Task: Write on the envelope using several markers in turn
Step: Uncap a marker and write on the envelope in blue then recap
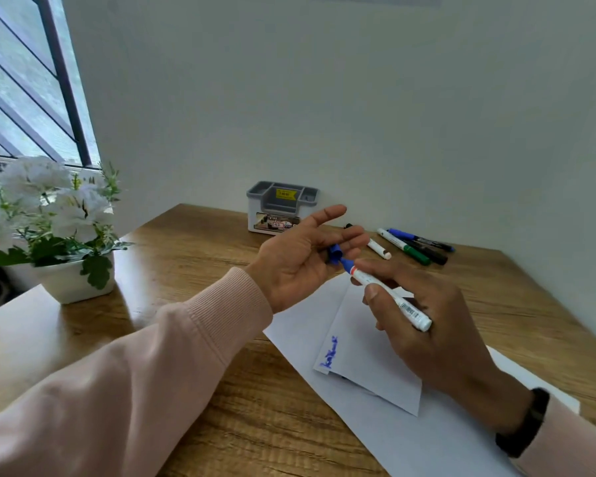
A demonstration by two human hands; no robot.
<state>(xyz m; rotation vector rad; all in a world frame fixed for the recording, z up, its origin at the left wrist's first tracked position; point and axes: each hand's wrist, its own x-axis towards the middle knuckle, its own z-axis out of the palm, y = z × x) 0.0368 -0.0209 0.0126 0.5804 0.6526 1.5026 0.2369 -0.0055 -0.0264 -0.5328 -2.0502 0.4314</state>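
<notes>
Pale pink ribbed sleeves cover both forearms at the near edge of the wood-grain table (221, 407), and a black band (523, 421) circles the right wrist. Under the right forearm lies a large white sheet of paper (410, 438), and on top of it rests a smaller white envelope (369, 352), set at an angle, with a short line of blue handwriting (329, 352) near its left edge.

Above the envelope, the right hand (434, 325) is closed around a white-barrelled marker with a blue tip (386, 294); thumb and fingers pinch the barrel, the barcode end pointing toward the person and the tip pointing up and left. The left hand (303, 256) is held palm-up with the index finger stretched out, while the other fingers curl loosely around a blue marker cap (335, 253). The marker's tip sits at or just inside the mouth of the cap; whether it is seated I cannot tell.

Farther back, to the right, a small group of markers (413, 244) lies on the table: white, green, black and blue ones, close together. A grey and white plastic desk organiser (279, 208) stands against the pale wall. At the far left, a white pot of white artificial flowers (59, 228) stands beside a barred window (25, 91).
</notes>
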